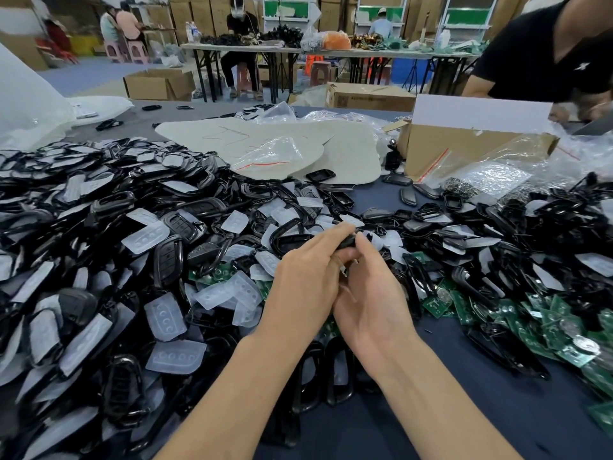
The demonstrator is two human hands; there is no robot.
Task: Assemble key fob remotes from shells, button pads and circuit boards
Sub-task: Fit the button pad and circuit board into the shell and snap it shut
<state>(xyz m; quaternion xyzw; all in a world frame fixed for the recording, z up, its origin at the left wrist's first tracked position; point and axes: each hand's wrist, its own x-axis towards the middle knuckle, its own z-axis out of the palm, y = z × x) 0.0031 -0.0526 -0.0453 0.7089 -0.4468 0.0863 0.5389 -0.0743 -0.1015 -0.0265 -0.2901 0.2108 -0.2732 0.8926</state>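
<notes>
My left hand (303,287) and my right hand (371,293) meet above the middle of the table, both pinched on one black key fob shell (346,243). Most of that shell is hidden by my fingers. A big heap of black shells (109,207) and translucent white button pads (164,313) covers the left half of the table. Green circuit boards (564,333) lie heaped at the right, and a few (212,273) show under the shells left of my hands.
An open cardboard box (464,144) and clear plastic bags (497,175) stand at the back right. A pale sheet (348,144) lies at the back middle. A person in a black shirt (544,51) leans over the far right corner. Bare blue tablecloth (447,410) shows around my right forearm.
</notes>
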